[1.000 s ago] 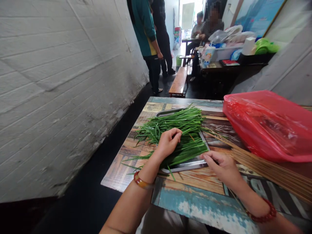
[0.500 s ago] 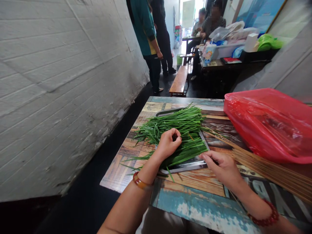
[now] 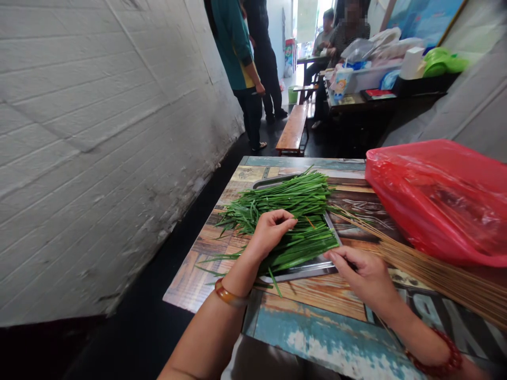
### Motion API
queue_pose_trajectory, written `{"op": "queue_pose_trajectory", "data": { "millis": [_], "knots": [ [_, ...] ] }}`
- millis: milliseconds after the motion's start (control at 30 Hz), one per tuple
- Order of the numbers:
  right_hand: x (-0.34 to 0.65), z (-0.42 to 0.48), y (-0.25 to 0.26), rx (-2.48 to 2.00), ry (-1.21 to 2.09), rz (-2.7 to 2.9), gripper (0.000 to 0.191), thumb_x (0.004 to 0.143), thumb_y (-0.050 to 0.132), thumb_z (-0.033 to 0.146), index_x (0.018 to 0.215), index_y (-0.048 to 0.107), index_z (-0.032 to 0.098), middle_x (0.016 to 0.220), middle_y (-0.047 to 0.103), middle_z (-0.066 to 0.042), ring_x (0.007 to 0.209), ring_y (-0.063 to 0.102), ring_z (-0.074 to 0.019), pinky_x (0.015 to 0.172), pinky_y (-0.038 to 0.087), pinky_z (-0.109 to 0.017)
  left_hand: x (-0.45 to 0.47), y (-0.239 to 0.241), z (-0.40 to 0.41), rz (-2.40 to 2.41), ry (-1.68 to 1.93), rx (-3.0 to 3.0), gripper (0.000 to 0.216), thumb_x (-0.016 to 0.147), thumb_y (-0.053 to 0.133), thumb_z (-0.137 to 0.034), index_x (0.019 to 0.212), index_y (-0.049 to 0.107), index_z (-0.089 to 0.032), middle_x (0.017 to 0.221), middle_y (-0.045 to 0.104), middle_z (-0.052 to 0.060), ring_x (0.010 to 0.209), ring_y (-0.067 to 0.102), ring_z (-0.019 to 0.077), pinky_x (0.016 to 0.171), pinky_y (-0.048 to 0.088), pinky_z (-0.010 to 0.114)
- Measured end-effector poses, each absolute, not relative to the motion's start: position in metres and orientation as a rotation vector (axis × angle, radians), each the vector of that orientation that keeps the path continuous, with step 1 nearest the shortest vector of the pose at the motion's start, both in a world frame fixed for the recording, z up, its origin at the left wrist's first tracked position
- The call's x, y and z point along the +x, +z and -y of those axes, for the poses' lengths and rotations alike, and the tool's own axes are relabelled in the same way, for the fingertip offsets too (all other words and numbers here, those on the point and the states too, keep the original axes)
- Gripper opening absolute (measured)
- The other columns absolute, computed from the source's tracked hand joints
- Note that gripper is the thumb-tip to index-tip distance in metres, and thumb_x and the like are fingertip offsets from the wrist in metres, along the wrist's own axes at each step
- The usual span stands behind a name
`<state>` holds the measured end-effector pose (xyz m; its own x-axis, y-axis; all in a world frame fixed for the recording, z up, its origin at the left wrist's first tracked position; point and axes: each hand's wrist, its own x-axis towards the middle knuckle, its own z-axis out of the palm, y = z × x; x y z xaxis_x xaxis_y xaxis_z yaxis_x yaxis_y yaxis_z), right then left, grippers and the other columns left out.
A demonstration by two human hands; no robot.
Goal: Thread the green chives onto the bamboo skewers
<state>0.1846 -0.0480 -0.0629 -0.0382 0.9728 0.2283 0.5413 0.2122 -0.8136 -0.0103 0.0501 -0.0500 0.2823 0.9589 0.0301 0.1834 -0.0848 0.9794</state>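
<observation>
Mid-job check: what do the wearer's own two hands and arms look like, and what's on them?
Both are bare of gloves, with no sleeves in view. The left hand has a smooth, rounded amber-brown bangle at its wrist; the right hand has a dark red beaded bracelet. No cables or markings show.

Before my camera I see the tray (image 3: 307,272) on the table (image 3: 317,330), stalks (image 3: 291,194) in it overhanging its left side. The left hand (image 3: 272,231) is over the stalks, the right hand (image 3: 361,268) near their right ends. Sticks (image 3: 431,273) lie right of the tray, the bag (image 3: 439,195) behind them.
</observation>
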Motion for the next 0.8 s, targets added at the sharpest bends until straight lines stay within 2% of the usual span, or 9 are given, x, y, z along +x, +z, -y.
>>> {"op": "queue_pose_trajectory", "data": {
  "millis": [333,533,800],
  "knots": [
    [0.1854,0.0473,-0.0648,-1.445,0.685,1.693,0.024,0.086,0.049,0.033,0.077,0.069,0.023,0.076,0.073,-0.004,0.070,0.067,-0.0197,0.063,0.051,-0.030,-0.0110,-0.0511,-0.0501,-1.157,0.889,1.615,0.029,0.082,0.051,-0.034,0.066,0.063,-0.013,0.061,0.060,0.002,0.058,0.048,0.0097,0.056,0.038,0.020],
    [0.1857,0.0471,-0.0663,-1.441,0.687,1.689,0.024,0.086,0.049,0.031,0.078,0.069,0.023,0.077,0.073,-0.004,0.070,0.067,-0.0200,0.064,0.052,-0.031,-0.0105,-0.0508,-0.0499,-1.132,0.928,1.569,0.017,0.079,0.055,-0.027,0.079,0.064,-0.013,0.067,0.063,0.002,0.063,0.053,0.0108,0.061,0.041,0.021],
    [0.1845,0.0476,-0.0640,-1.456,0.679,1.686,0.023,0.086,0.049,0.031,0.078,0.069,0.023,0.076,0.073,-0.004,0.070,0.067,-0.0198,0.065,0.051,-0.031,-0.0093,-0.0536,-0.0485,-1.093,0.938,1.455,0.008,0.072,0.055,-0.019,0.075,0.060,-0.013,0.063,0.061,0.000,0.056,0.052,0.0082,0.055,0.040,0.019]
  ]
}}
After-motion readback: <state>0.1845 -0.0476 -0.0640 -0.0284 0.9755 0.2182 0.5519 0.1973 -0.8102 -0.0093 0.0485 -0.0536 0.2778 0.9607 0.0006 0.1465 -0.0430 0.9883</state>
